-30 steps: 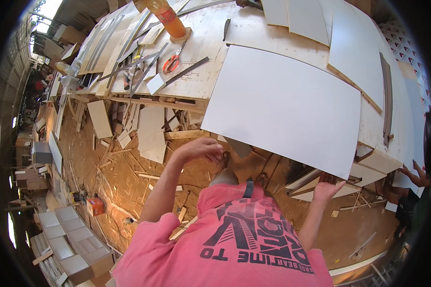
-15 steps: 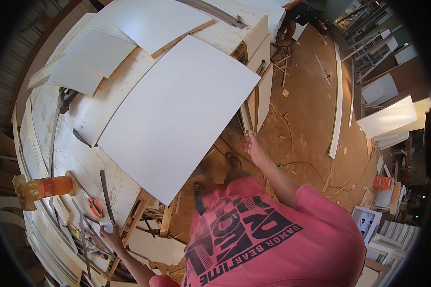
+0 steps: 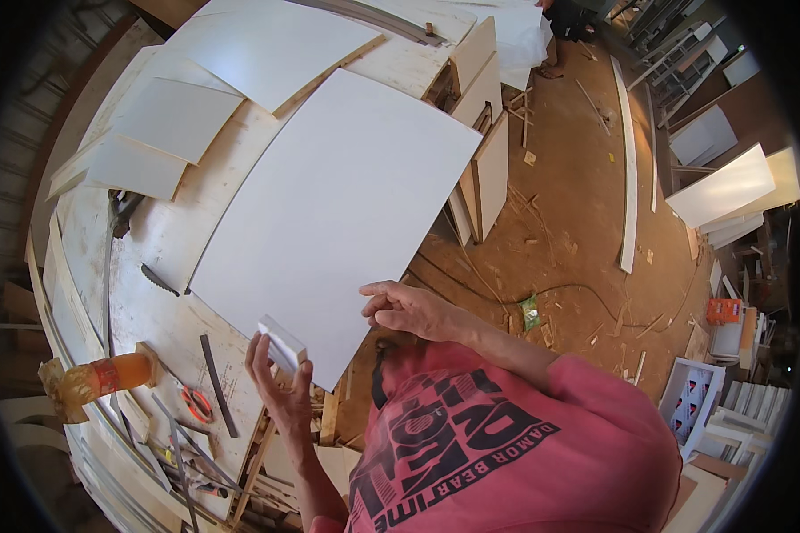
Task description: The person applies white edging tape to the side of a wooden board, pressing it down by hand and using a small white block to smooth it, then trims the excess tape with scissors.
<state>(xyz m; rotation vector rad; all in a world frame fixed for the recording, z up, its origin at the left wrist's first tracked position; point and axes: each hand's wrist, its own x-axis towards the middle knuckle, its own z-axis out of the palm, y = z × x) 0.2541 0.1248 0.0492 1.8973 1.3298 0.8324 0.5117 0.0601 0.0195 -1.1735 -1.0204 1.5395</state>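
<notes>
A large white panel (image 3: 338, 186) lies on the workbench in front of me. My left hand (image 3: 283, 377) is at its near corner, closed on a small whitish rectangular block (image 3: 283, 345) between thumb and fingers; its exact kind is unclear. My right hand (image 3: 404, 309) is beside the panel's right edge, fingers extended and apart, holding nothing. A dark flat strip (image 3: 218, 386) lies on the bench left of my left hand, with orange-handled scissors (image 3: 196, 404) beyond it.
A bottle of orange liquid (image 3: 107, 375) stands at the left near several strips. Other white boards (image 3: 276, 49) lie at the far left. Wood scraps and a cable (image 3: 551, 286) are on the brown floor (image 3: 569, 213) at right. Another person (image 3: 564, 22) is at the top.
My left hand has come right from the bench edge, bringing the small block up to the panel's near corner. My right hand has left the panel's far right side and moved nearer and leftward.
</notes>
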